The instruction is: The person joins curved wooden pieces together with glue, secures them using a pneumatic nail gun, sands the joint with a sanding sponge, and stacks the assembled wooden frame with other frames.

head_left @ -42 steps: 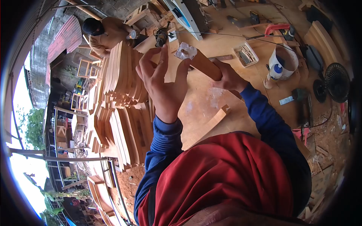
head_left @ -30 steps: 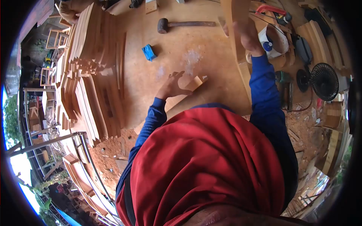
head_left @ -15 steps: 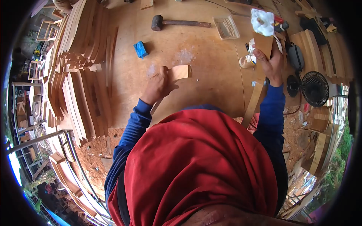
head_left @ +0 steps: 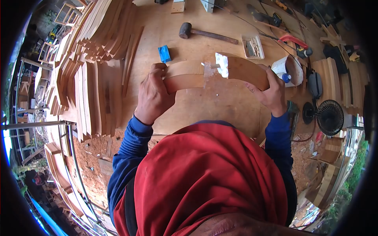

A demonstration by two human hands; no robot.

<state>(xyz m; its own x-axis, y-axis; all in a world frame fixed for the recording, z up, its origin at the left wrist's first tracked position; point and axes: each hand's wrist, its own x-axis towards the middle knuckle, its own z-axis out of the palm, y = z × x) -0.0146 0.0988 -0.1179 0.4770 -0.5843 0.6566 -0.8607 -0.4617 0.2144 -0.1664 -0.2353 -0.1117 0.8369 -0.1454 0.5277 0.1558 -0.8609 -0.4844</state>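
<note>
My left hand (head_left: pixel 154 94) is closed around one end of a curved wooden piece (head_left: pixel 185 77), held above the workbench. In my right hand (head_left: pixel 271 93) is a second curved wooden piece (head_left: pixel 247 73), its near end coated with white glue (head_left: pixel 223 65). A short dowel (head_left: pixel 212 66) sticks out of the glued face and points left. The two pieces face each other end to end with a small gap; whether the dowel tip touches the left piece I cannot tell.
A mallet (head_left: pixel 208 34), a blue block (head_left: pixel 164 54) and a tray of dowels (head_left: pixel 252 46) lie on the workbench (head_left: pixel 197 112). Stacked curved wood (head_left: pixel 96 94) stands left. A white bucket (head_left: pixel 289 70) and a small fan (head_left: pixel 330 117) are at right.
My right hand has swung left and inward, turning its glued end from facing away to facing the left piece. My left hand has shifted slightly left and lifted its piece.
</note>
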